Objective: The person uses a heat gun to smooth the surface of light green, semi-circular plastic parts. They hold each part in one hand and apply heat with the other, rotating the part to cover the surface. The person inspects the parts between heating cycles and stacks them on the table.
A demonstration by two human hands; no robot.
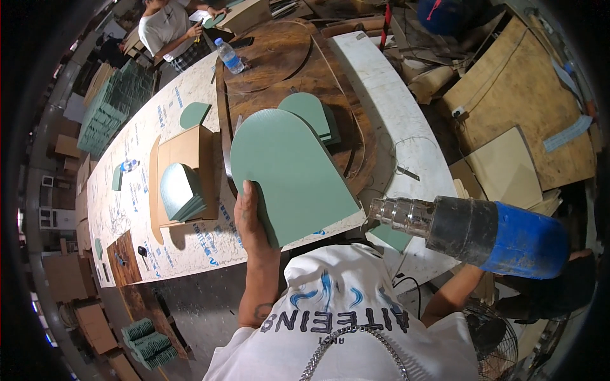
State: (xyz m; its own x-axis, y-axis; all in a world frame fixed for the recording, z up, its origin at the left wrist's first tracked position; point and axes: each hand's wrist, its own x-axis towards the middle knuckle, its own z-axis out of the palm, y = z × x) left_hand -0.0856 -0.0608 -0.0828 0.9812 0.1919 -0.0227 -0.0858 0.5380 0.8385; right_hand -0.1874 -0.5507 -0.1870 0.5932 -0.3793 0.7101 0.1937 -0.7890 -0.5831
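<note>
Left hand: fingers pinched green arched panel at its near-left edge.
Right hand: hidden behind blue heat gun; fingers' state unclear.

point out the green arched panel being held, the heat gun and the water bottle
green arched panel (289, 168), head view, middle of its flat face
heat gun (502, 238), head view, blue body behind the nozzle
water bottle (230, 57), head view, middle of the clear body
</note>
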